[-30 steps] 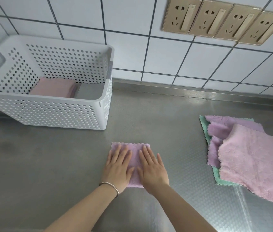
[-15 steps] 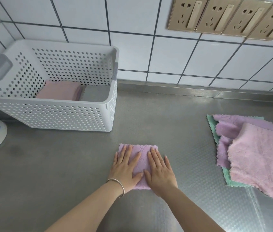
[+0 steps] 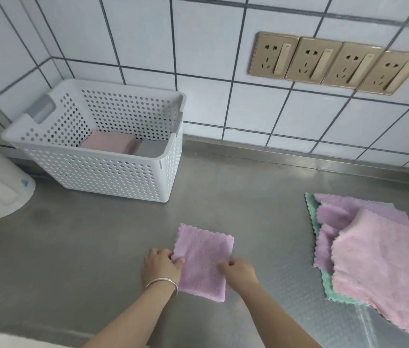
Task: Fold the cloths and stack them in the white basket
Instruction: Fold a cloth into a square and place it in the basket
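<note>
Folded lilac cloth (image 3: 202, 262) lay flat on bench (image 3: 98, 247), long axis running away fm person, tilted slightly. L hand (image 3: 161, 267) & R hand (image 3: 239, 271) each pinched a side edge.

Left hand (image 3: 161, 268) with wrist bangle, fingers curled and pinching, right hand (image 3: 240, 272) likewise pinching, both forearms reaching forward

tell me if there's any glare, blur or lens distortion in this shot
Head view: wide-angle bending curves the white tiled wall grout lines; soft glare streaks the steel counter along the wall edge; the folded purple cloth stays fairly sharp, fine texture slightly soft.
</note>
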The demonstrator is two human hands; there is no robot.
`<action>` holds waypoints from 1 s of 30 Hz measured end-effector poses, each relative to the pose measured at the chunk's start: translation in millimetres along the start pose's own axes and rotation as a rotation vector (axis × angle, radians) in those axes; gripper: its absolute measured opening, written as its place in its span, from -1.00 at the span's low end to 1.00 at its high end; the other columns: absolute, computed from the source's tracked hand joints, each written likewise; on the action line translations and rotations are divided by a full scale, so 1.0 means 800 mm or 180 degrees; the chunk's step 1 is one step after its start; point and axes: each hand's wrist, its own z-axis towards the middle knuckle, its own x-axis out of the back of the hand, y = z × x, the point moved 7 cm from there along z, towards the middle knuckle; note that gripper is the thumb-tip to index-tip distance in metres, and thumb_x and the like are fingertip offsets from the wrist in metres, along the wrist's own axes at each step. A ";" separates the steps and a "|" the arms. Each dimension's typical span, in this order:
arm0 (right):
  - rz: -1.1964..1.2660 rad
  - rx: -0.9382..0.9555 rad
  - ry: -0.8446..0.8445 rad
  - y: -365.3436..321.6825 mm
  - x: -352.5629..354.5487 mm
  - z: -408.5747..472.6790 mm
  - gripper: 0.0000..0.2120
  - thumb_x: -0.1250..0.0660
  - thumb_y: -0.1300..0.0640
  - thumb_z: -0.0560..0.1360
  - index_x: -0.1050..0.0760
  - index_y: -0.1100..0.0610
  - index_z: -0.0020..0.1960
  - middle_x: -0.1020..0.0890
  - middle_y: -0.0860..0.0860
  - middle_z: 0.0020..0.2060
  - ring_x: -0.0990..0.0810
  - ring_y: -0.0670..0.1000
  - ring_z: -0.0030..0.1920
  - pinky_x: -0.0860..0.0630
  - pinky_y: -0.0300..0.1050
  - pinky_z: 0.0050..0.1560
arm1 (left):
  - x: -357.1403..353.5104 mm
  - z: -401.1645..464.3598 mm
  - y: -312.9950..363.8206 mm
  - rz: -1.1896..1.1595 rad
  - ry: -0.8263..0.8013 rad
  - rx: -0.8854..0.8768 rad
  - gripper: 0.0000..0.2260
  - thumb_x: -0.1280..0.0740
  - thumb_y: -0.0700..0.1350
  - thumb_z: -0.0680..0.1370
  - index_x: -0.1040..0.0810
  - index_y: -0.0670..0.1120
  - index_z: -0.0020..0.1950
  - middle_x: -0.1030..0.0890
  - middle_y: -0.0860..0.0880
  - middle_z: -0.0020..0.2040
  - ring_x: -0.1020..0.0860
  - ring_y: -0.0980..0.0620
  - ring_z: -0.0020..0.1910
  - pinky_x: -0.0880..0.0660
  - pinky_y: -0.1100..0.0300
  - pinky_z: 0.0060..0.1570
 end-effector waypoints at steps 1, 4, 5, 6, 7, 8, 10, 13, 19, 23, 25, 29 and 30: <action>-0.0062 0.0041 -0.0055 0.001 0.000 0.001 -0.68 -0.18 0.09 0.51 -0.20 0.08 -0.38 -0.29 -0.05 -0.43 -0.25 -0.07 -0.44 -0.17 -0.26 -0.46 | 0.000 -0.003 0.002 -0.0312 -0.0089 0.0055 -0.86 -0.29 0.04 0.48 -0.49 -0.01 -0.09 -0.54 -0.08 0.06 -0.53 -0.14 0.01 -0.45 0.13 -0.02; 0.0059 0.0257 0.0029 -0.007 0.012 -0.006 -0.73 -0.19 0.07 0.53 -0.24 0.08 -0.31 -0.33 -0.05 -0.38 -0.29 -0.08 -0.40 -0.22 -0.26 -0.42 | 0.009 -0.014 0.012 -0.1209 -0.0189 0.0084 -0.88 -0.32 -0.05 0.48 -0.39 -0.04 -0.11 -0.55 -0.07 -0.14 -0.49 -0.12 -0.18 -0.43 0.15 -0.14; 0.0129 0.0359 0.0105 -0.013 0.017 -0.009 -0.73 -0.19 0.07 0.54 -0.25 0.09 -0.31 -0.33 -0.05 -0.38 -0.28 -0.08 -0.39 -0.22 -0.25 -0.41 | 0.018 -0.016 0.016 -0.1451 -0.0119 0.0015 -0.87 -0.33 -0.07 0.47 -0.38 -0.03 -0.13 -0.53 -0.06 -0.18 -0.47 -0.11 -0.20 -0.41 0.15 -0.17; 0.0192 0.0450 0.0196 -0.020 0.024 -0.015 -0.71 -0.20 0.07 0.54 -0.24 0.10 -0.31 -0.32 -0.04 -0.38 -0.28 -0.07 -0.39 -0.21 -0.24 -0.41 | 0.032 -0.019 0.019 -0.1625 0.0020 -0.0079 -0.85 -0.35 -0.08 0.47 -0.37 -0.03 -0.15 -0.52 -0.04 -0.22 -0.45 -0.09 -0.22 -0.39 0.15 -0.21; 0.0295 0.0566 0.0323 -0.030 0.031 -0.024 -0.69 -0.21 0.07 0.55 -0.23 0.11 -0.33 -0.32 -0.03 -0.39 -0.27 -0.07 -0.40 -0.19 -0.23 -0.42 | 0.049 -0.023 0.022 -0.1723 0.0207 -0.0213 -0.83 -0.36 -0.09 0.47 -0.35 -0.03 -0.16 -0.49 -0.01 -0.27 -0.44 -0.07 -0.25 -0.37 0.19 -0.27; 0.0428 0.0705 0.0451 -0.042 0.040 -0.034 -0.67 -0.22 0.08 0.55 -0.22 0.12 -0.34 -0.30 -0.03 -0.41 -0.26 -0.06 -0.41 -0.18 -0.23 -0.42 | 0.069 -0.026 0.026 -0.1790 0.0395 -0.0372 -0.81 -0.36 -0.10 0.47 -0.34 -0.02 -0.16 -0.46 0.03 -0.33 -0.41 -0.04 -0.29 -0.34 0.26 -0.32; 0.0721 0.1022 0.0663 -0.070 0.058 -0.054 -0.64 -0.25 0.08 0.55 -0.22 0.13 -0.35 -0.28 -0.03 -0.44 -0.24 -0.05 -0.42 -0.15 -0.23 -0.42 | 0.109 -0.033 0.038 -0.1879 0.0675 -0.0719 -0.77 -0.35 -0.10 0.49 -0.29 0.04 -0.19 -0.42 0.07 -0.40 -0.37 0.02 -0.37 -0.28 0.35 -0.40; 0.0982 0.1509 0.0849 -0.143 0.079 -0.080 -0.64 -0.26 0.03 0.54 -0.25 0.18 -0.32 -0.28 -0.02 -0.44 -0.22 -0.04 -0.40 -0.14 -0.22 -0.41 | 0.189 -0.031 0.054 -0.2105 0.1058 -0.1197 -0.79 -0.32 -0.04 0.51 -0.27 0.07 -0.20 -0.50 0.07 -0.35 -0.41 0.05 -0.39 -0.29 0.30 -0.39; 0.1389 0.2230 0.1010 -0.327 0.107 -0.118 -0.75 -0.28 0.01 0.52 -0.40 0.12 -0.26 -0.42 -0.05 -0.42 -0.32 -0.17 -0.46 -0.28 -0.39 -0.44 | 0.372 0.005 0.082 -0.1565 0.1800 -0.2103 -0.93 -0.26 -0.20 0.55 -0.47 -0.02 -0.07 -0.52 0.10 -0.22 -0.45 0.22 -0.32 -0.33 0.57 -0.26; 0.1705 0.2150 0.1310 -0.431 0.112 -0.093 -0.84 -0.33 0.04 0.49 -0.34 0.02 -0.07 -0.54 -0.07 -0.26 -0.49 -0.10 -0.29 -0.36 -0.24 -0.29 | 0.448 0.098 0.101 -0.1194 0.1553 -0.2138 -0.85 -0.23 -0.21 0.56 -0.49 0.03 -0.11 -0.53 0.11 -0.13 -0.45 0.23 -0.30 -0.30 0.52 -0.33; 0.1306 0.2023 0.1481 -0.473 0.106 -0.067 -0.86 -0.26 0.14 0.50 -0.30 0.08 0.00 -0.48 -0.11 -0.27 -0.45 -0.12 -0.29 -0.33 -0.24 -0.33 | 0.458 0.161 0.105 -0.0987 0.1164 -0.1931 -0.83 -0.21 -0.19 0.56 -0.49 0.06 -0.12 -0.53 0.10 -0.11 -0.48 0.12 -0.29 -0.28 0.45 -0.43; 0.0132 0.1612 0.1571 -0.517 0.081 -0.001 -0.83 -0.13 0.30 0.49 -0.33 0.20 0.07 -0.50 0.09 -0.09 -0.45 0.10 -0.15 -0.34 -0.11 -0.19 | 0.427 0.264 0.112 -0.0607 0.0524 -0.1664 -0.80 -0.21 -0.24 0.54 -0.50 0.04 -0.17 -0.46 0.09 -0.27 -0.41 0.10 -0.32 -0.28 0.37 -0.35; -0.0190 0.1422 0.1547 -0.523 0.071 0.019 -0.77 -0.11 0.33 0.49 -0.33 0.23 0.14 -0.51 0.14 -0.03 -0.46 0.12 -0.11 -0.33 -0.09 -0.18 | 0.411 0.289 0.115 -0.0486 0.0336 -0.1631 -0.79 -0.21 -0.26 0.54 -0.51 0.03 -0.17 -0.48 0.07 -0.23 -0.41 0.08 -0.29 -0.31 0.34 -0.26</action>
